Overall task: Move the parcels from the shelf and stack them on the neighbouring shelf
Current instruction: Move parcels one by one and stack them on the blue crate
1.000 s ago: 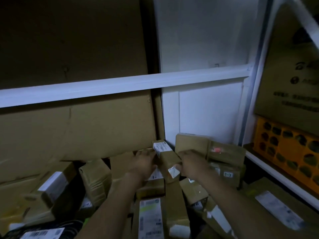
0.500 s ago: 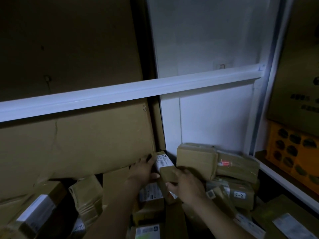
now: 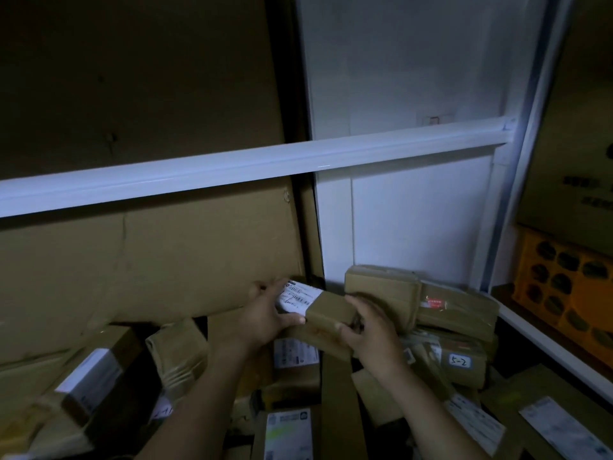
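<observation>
The left hand (image 3: 262, 322), seen in the head view, grips the left end of a small brown parcel (image 3: 331, 310). Its thumb lies along the near edge and its fingers curl round the far side. The right hand (image 3: 371, 333) grips the right end of the same parcel, fingers curled over the top and thumb on the near face. Both hands are clamped on this one item.

The parcel lies roughly level, above a pile of parcels (image 3: 295, 356) on the shelf floor. Contact with the pile beneath cannot be determined. A white shipping label (image 3: 297, 297) covers the left part of its top face.

Just beside the right hand:
- a taped brown box (image 3: 381, 287), at the rear
- a parcel with a red sticker (image 3: 457, 308), to its right
- a parcel marked "5-2" (image 3: 459, 360), below these

A white shelf rail (image 3: 232, 171) crosses the view above the hands. A large cardboard sheet (image 3: 166, 254) stands behind the pile at left, and a white back panel (image 3: 414, 220) stands at right. Beyond the white upright (image 3: 527, 154), an orange crate (image 3: 570, 283) sits in the adjacent bay.

Lighting is dim. Label text is not legible.
</observation>
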